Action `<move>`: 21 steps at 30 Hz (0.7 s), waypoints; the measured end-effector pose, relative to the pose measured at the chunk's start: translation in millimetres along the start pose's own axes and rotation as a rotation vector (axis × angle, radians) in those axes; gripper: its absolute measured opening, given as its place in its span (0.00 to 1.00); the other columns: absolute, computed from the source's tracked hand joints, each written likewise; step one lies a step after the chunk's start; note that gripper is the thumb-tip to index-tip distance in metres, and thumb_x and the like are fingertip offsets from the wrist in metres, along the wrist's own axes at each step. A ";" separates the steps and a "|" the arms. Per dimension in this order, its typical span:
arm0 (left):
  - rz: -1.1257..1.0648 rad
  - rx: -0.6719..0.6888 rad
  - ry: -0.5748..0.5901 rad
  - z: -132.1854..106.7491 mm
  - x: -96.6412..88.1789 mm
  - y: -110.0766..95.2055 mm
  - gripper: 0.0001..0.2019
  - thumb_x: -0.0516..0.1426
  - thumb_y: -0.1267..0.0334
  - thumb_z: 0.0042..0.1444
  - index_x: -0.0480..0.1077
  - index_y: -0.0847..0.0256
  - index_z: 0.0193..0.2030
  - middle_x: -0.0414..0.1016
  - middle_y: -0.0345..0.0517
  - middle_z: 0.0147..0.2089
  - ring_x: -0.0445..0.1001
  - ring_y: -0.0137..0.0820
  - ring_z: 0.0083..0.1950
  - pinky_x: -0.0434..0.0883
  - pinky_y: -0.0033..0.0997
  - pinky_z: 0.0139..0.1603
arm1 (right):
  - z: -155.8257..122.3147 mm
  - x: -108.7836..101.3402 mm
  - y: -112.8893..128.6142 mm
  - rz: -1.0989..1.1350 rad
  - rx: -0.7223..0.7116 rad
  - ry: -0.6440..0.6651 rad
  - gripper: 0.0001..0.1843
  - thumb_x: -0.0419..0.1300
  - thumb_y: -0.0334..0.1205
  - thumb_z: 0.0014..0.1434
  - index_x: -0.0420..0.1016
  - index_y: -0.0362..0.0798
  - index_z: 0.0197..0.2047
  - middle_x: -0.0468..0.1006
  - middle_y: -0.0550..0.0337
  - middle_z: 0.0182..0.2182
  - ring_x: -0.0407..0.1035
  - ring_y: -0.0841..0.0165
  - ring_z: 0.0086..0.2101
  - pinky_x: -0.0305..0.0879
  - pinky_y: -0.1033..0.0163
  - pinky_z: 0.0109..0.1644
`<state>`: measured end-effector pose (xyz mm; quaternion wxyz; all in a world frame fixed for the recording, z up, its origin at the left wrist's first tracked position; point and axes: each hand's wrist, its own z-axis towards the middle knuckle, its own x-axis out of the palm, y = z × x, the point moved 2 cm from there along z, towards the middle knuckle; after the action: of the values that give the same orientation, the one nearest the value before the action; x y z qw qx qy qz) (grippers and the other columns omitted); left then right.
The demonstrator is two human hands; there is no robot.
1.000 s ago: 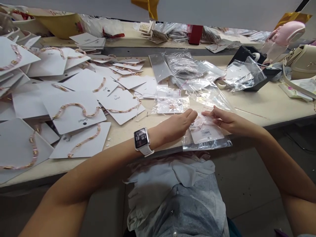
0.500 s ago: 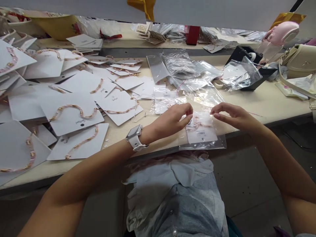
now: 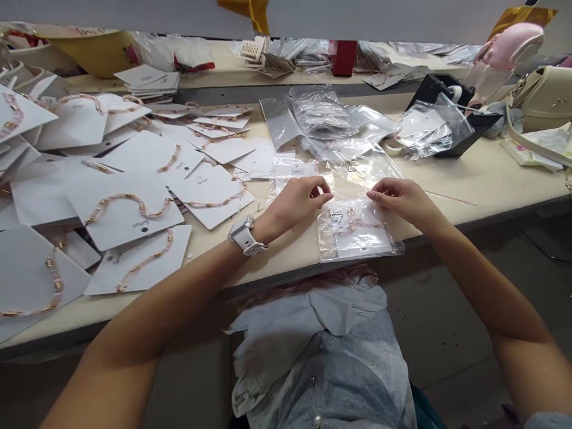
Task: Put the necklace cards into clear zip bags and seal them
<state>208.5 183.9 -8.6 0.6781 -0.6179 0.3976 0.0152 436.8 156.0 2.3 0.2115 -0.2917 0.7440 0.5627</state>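
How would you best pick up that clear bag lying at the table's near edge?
The bag lies flat and limp, so only a thin film edge offers purchase. Probably pinch its far edge at both corners from above, where the left hand and right hand hold it.

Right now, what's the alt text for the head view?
The left hand and right hand pinch the top edge of a clear plastic bag holding a white bracelet card, flat on the beige table. More white cards with pink bead bracelets lie to the left.
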 end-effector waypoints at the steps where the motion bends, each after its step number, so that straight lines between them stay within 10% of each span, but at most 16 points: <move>1: 0.012 -0.003 -0.006 0.4 0.0 -0.5 0.04 0.58 0.68 0.61 0.73 0.64 0.35 0.74 0.40 0.28 0.71 0.25 0.29 0.64 0.26 0.32 | 0.1 0.2 1.3 -0.014 -0.006 -0.014 0.21 0.64 0.58 0.50 0.73 0.47 0.27 0.71 0.61 0.22 0.62 0.71 0.24 0.57 0.63 0.29; 15: 0.139 0.012 -0.001 4.0 3.0 2.7 0.04 0.57 0.68 0.63 0.73 0.65 0.37 0.74 0.41 0.30 0.69 0.25 0.29 0.63 0.26 0.33 | 2.3 4.9 3.6 -0.158 0.014 -0.066 0.12 0.62 0.47 0.55 0.74 0.46 0.28 0.74 0.59 0.25 0.65 0.69 0.27 0.59 0.62 0.32; 21: 0.596 0.007 0.043 -4.7 11.3 -5.2 0.12 0.51 0.64 0.68 0.69 0.66 0.53 0.76 0.51 0.43 0.73 0.35 0.38 0.61 0.29 0.29 | 2.6 14.4 2.6 -0.423 -0.055 -0.104 0.07 0.60 0.41 0.58 0.74 0.46 0.37 0.75 0.52 0.37 0.69 0.61 0.37 0.66 0.55 0.43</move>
<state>216.5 173.4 -10.3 0.6373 -0.4717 0.5759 0.1992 424.4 156.2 -5.9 0.3549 -0.4175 0.6386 0.5403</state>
